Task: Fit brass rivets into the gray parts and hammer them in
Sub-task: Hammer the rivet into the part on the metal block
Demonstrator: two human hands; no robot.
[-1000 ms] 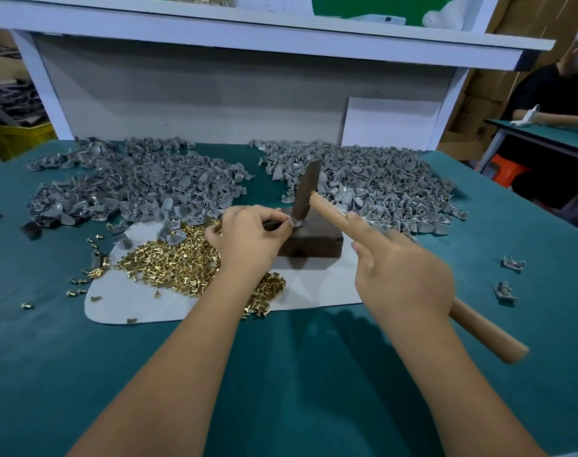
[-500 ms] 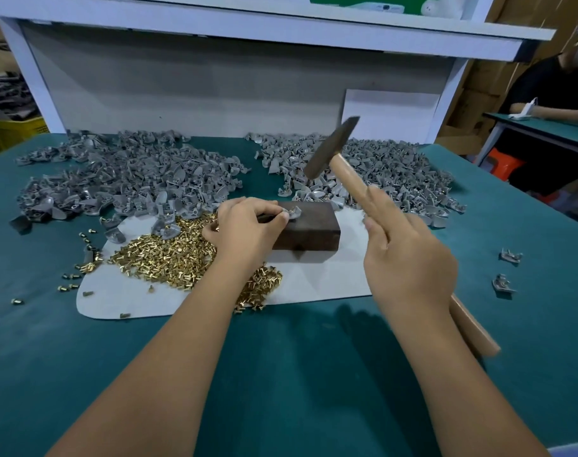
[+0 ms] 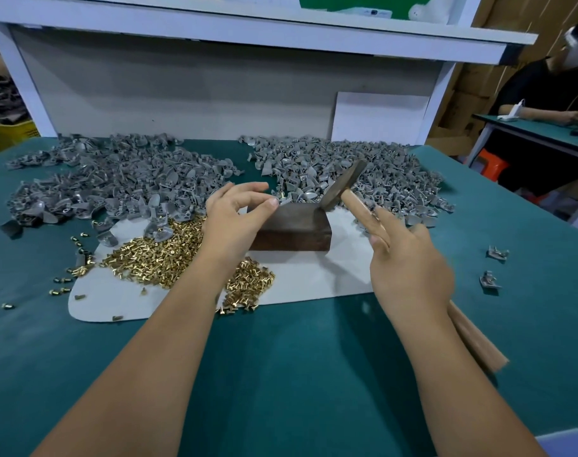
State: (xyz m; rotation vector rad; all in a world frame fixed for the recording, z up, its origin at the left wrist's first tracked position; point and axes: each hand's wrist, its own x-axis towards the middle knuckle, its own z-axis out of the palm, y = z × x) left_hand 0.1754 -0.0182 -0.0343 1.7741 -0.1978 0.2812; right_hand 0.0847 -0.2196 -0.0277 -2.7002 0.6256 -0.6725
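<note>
The left hand (image 3: 235,219) hovers at the dark block's (image 3: 292,230) left end at frame centre, its fingers (image 3: 248,189) spread loosely and seemingly holding nothing, though a blurred gray part with a rivet (image 3: 281,197) sits just beyond its thumb tip. The right hand (image 3: 409,258) grips the hammer (image 3: 347,189), index finger laid along the handle, its head tilted over the block's far right corner. Brass rivets (image 3: 156,255) heap on the white sheet (image 3: 314,278) left of centre, and gray parts (image 3: 109,183) pile across the upper counter (image 3: 297,374).

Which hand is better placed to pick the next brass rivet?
Left. The left hand holds no tool and hovers beside the brass rivets; the right hand grips the hammer.
</note>
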